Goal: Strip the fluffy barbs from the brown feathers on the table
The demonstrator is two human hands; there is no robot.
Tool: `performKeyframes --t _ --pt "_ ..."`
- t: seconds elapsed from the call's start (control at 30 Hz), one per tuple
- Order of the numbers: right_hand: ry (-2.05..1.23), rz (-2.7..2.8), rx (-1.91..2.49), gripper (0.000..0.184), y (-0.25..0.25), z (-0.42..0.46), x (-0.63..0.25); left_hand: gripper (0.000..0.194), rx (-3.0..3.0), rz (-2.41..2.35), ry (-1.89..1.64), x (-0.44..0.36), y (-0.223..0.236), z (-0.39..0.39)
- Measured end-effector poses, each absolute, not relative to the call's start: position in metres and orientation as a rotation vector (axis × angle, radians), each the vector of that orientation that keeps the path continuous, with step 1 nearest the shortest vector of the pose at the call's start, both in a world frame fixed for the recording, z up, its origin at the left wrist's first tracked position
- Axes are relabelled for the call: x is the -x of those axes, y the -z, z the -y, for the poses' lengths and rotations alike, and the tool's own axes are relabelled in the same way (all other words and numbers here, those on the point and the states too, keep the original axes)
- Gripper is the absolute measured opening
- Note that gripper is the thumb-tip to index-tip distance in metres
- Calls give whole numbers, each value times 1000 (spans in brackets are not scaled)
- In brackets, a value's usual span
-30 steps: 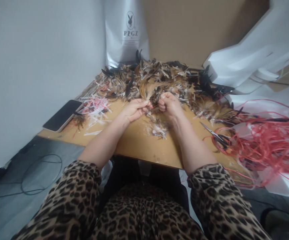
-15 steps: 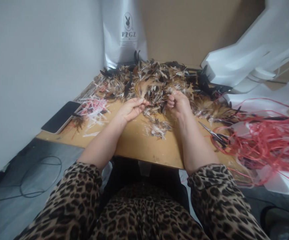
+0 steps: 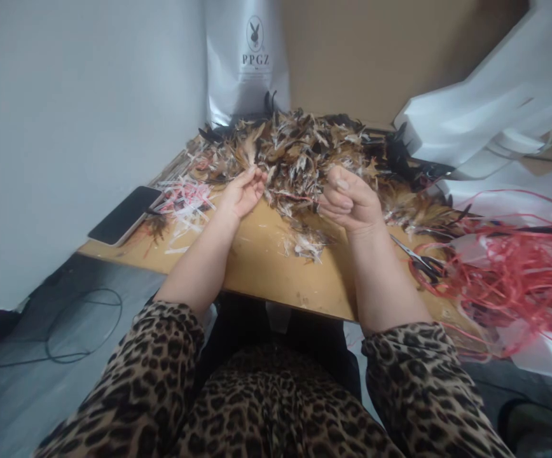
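Between the thumb and fingers of my left hand (image 3: pixel 245 193) is a small bunch of brown feathers (image 3: pixel 248 147), its tips pointing up and away. My right hand (image 3: pixel 351 200) is closed in a fist to the right of it. A thin reddish strand (image 3: pixel 301 197) runs from near my left fingers to the right fist, which seems to grip its end. Just beyond both hands lies a large heap of brown, black and whitish feathers (image 3: pixel 299 143). Loose feather scraps (image 3: pixel 309 245) lie on the wooden table (image 3: pixel 276 277) between my forearms.
Scissors (image 3: pixel 419 259) lie right of my right forearm, beside a tangle of red ribbon (image 3: pixel 519 280). A phone (image 3: pixel 124 215) and pink-white strips (image 3: pixel 187 200) are at the left. A silver bag (image 3: pixel 252 83) stands behind the heap; white material (image 3: pixel 471 102) rises at the back right.
My hands have moved apart: the left went up and left with the feathers, the right slightly right, its fist turning. The camera view shifted a little.
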State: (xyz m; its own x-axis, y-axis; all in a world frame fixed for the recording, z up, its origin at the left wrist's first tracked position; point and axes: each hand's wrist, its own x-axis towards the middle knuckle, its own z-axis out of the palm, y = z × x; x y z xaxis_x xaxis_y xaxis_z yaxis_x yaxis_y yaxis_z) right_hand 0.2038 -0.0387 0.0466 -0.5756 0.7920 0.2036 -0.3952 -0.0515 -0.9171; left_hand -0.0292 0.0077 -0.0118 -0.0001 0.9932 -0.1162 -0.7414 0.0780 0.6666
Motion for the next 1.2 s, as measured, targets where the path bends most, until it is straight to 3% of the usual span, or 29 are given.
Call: performKeyframes --t 0.2,0.4,0.53,0.77,1.0,1.13,1.2 --pt "-1980 1531 252 36 -38 51 -180 5 -576 -653 -1396 28 16 -9" --pt "-2071 1920 573 27 -23 47 -167 9 -554 -627 -1383 27 9 -2" --pt "-1873 1930 834 27 -20 43 -166 9 -547 -630 -1358 27 5 2" --pt "-1437 1426 930 21 -5 24 -162 8 -547 -617 -1294 22 2 10" --pt "-1487 1364 1029 16 -3 24 -158 15 -564 -581 -1218 20 4 16" --pt "-1357 1466 1054 29 0 28 -151 9 -571 -601 -1235 19 5 17" --pt "-1270 1495 1043 26 5 28 -147 4 -570 -617 -1244 18 6 18"
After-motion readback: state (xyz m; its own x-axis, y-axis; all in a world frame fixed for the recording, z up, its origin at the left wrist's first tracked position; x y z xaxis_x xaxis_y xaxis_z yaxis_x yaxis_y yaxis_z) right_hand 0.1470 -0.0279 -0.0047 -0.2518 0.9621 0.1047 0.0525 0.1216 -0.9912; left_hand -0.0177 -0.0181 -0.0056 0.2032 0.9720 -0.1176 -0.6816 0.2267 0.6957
